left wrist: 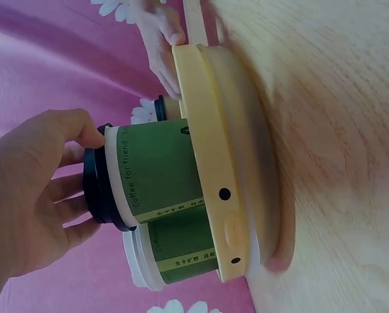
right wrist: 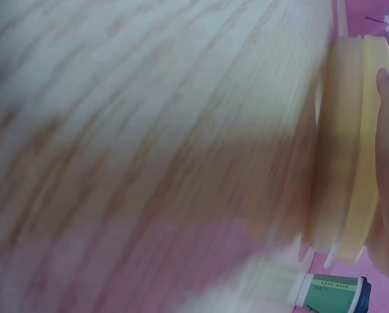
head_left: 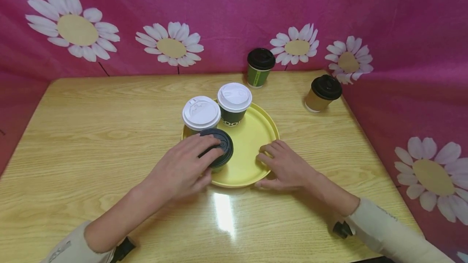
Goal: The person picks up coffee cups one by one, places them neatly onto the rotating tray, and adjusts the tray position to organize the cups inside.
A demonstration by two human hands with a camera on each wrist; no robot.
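Note:
My left hand grips a green paper coffee cup by its black lid; thumb and fingers lie around the lid in the left wrist view. The cup's base is hidden behind the rim of a round yellow tray. Over on the tray's right side, my right hand holds the rim, with fingers curled over it and the thumb outside. Two cups stand on the tray behind the held one: a white-lidded cup at left and a dark, white-lidded cup farther back.
Behind the tray, a green cup with a black lid stands near the table's back edge. A brown cup with a black lid is near the right edge. Pink flowered cloth borders the wooden table.

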